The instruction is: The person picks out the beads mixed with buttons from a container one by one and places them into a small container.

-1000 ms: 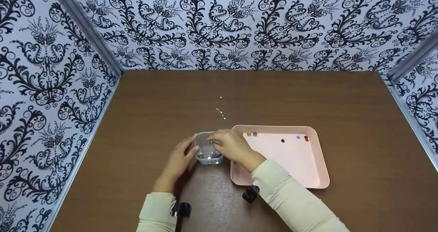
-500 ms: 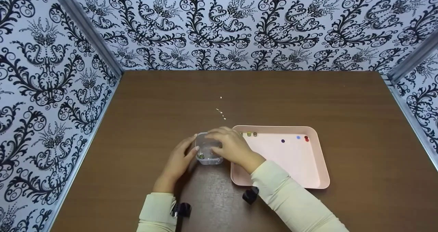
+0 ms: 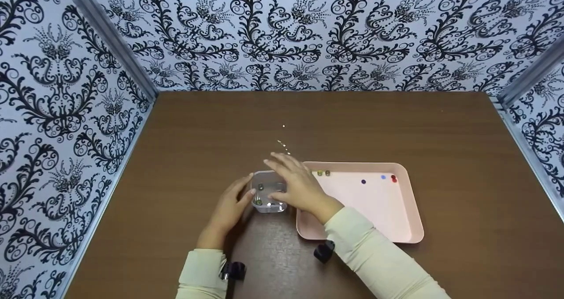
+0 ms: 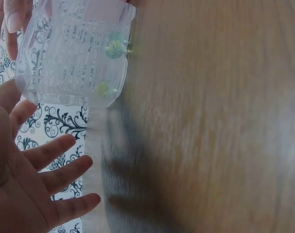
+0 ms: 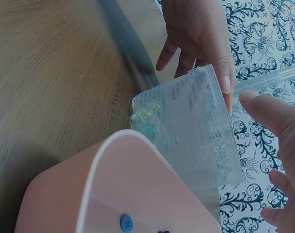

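Note:
A clear plastic box stands on the table, left of a pink tray. Inside it lie greenish glass marbles, one near the back-left and one at the front-left corner. My left hand is at the box's left side, thumb and forefinger touching the rim; in the left wrist view the other fingers are straight and spread. Over the box's right side hovers my right hand, thumb and fingers apart with nothing between them.
In the tray are marbles along the far edge, a dark button, a light blue one and red ones. A blue button shows in the right wrist view. Patterned walls surround the wooden table.
My right hand has let a marble go into the box, spread its fingers and drawn up and back from it. My left hand has stayed at the rim.

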Available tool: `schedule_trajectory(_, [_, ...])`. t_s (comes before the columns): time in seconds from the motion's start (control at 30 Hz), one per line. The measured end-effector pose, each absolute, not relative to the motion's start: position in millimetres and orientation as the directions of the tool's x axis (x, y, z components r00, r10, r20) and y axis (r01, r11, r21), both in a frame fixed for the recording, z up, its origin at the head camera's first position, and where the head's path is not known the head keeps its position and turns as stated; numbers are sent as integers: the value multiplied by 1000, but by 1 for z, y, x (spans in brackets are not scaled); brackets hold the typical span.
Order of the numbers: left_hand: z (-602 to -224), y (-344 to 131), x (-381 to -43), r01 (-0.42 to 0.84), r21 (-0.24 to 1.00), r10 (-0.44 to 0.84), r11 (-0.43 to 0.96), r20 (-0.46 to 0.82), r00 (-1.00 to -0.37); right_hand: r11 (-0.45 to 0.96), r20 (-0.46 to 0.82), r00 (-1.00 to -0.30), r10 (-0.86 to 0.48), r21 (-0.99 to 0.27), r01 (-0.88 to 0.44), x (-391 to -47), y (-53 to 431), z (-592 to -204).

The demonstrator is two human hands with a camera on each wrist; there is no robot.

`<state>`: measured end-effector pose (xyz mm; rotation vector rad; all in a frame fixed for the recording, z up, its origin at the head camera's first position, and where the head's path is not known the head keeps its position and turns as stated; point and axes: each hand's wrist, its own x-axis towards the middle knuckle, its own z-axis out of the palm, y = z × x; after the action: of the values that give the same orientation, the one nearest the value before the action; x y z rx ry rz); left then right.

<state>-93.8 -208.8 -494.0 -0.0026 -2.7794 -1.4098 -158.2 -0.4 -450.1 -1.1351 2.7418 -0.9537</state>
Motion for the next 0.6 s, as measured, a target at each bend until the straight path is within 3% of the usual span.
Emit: schedule_trajectory(0.6, [-494, -209, -94, 26, 800, -16, 600, 44, -999, 567, 259, -755, -603, -526, -634, -164, 15, -448])
